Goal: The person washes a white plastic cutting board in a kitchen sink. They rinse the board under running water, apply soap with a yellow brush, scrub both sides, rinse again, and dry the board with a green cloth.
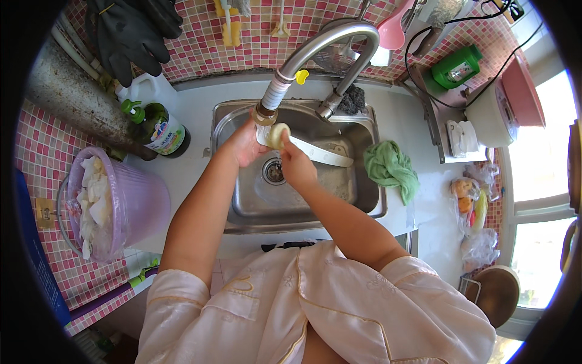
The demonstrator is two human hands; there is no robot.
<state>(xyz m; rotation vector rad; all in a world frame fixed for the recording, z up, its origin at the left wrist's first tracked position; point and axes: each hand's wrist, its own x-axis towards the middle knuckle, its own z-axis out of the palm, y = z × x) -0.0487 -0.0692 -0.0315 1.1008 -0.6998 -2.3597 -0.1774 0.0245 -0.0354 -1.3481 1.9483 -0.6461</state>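
Both my hands are over the stainless steel sink (254,207), beneath the outlet of the curved metal faucet (334,31). My left hand (245,143) grips one end of a long white flat utensil (325,155), which looks plastic. Water seems to run onto that end from the faucet's ribbed white extension (275,93). In my right hand (298,166), thumb and fingers pinch a round pale-yellow pad (278,135), perhaps a sponge, against the utensil. The utensil's far end slants right over the basin. Below my hands, the drain (274,171) is visible.
A green cloth (391,168) lies at the sink's right rim, and a dark scouring pad (352,100) behind it. Left are a green pump bottle (163,132) and a filled purple bin (136,200). A metal shelf (436,132) juts out at right.
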